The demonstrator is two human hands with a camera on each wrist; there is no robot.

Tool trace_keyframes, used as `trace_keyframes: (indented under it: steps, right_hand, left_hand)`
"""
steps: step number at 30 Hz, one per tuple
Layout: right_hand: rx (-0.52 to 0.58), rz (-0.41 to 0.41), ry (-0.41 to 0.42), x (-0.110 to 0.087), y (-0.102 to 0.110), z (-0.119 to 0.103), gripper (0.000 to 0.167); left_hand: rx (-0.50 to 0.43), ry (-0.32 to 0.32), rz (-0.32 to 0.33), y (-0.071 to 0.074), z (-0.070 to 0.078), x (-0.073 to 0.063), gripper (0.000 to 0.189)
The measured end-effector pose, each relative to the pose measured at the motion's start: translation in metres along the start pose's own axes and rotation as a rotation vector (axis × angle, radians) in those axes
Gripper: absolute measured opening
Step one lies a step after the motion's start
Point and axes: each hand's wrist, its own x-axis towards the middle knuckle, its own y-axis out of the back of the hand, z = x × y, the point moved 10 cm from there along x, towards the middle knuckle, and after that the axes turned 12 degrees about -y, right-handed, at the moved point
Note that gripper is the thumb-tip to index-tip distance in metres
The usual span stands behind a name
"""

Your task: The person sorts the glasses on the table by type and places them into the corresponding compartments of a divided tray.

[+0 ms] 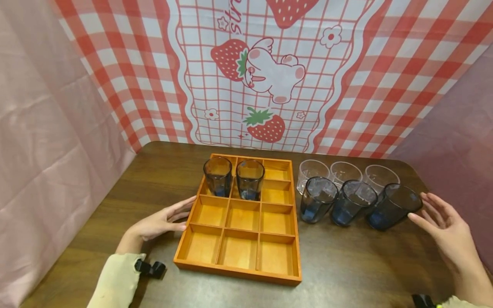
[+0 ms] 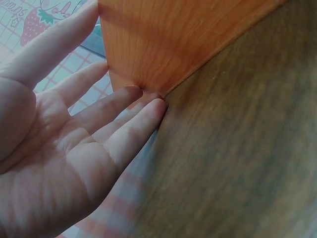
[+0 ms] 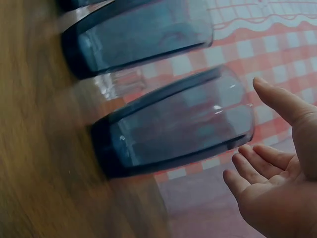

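We apparently reach; spread right fingers (image 3: 250,168) must close on the dark glass (image 1: 393,207) just ahead, spread left fingers (image 2: 136,129) touch the tray (image 1: 239,274).

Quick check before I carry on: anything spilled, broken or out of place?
No spill or damage shows. The rightmost dark see-through tumbler, beside the right hand, looks tilted from the head camera, probably just lens distortion. The white cartoon animal on the red-and-white checked cloth lies sideways, as if hung turned.
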Motion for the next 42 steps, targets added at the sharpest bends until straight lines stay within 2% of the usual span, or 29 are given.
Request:
trace_keyframes:
  steps: [6, 13, 18, 25, 30, 32, 39, 42]
  right_hand:
    - [-0.104, -0.012, -0.042, 0.004, 0.004, 0.008, 0.078]
    - [-0.149, -0.069, -0.061, 0.005, 0.001, 0.012, 0.077]
    - [-0.198, -0.047, -0.100, 0.005, -0.001, 0.017, 0.075]
    - [-0.204, 0.028, -0.137, 0.008, -0.003, 0.018, 0.073]
    - [-0.365, 0.081, -0.110, 0.010, -0.003, 0.015, 0.073]
    - [-0.439, 0.127, -0.097, 0.011, -0.004, 0.012, 0.073]
    - [-0.461, 0.261, -0.094, 0.007, -0.002, 0.009, 0.069]
    - [-0.521, 0.290, -0.105, 0.005, -0.003, 0.009, 0.071]
  left_hand:
    - [-0.023, 0.002, -0.001, -0.001, -0.001, 0.001, 0.078]
    - [-0.013, 0.003, 0.005, -0.001, 0.000, -0.001, 0.079]
    - [-0.022, 0.010, 0.006, 0.000, 0.000, -0.002, 0.079]
    - [-0.014, 0.015, 0.004, 0.000, 0.000, -0.001, 0.079]
    - [-0.017, 0.015, 0.005, 0.000, 0.000, -0.001, 0.079]
    - [-0.021, 0.018, 0.007, 0.000, 0.000, -0.001, 0.079]
    - [-0.026, 0.027, 0.014, 0.000, 0.000, -0.001, 0.080]
    - [-0.023, 0.033, 0.017, 0.001, -0.001, -0.001, 0.080]
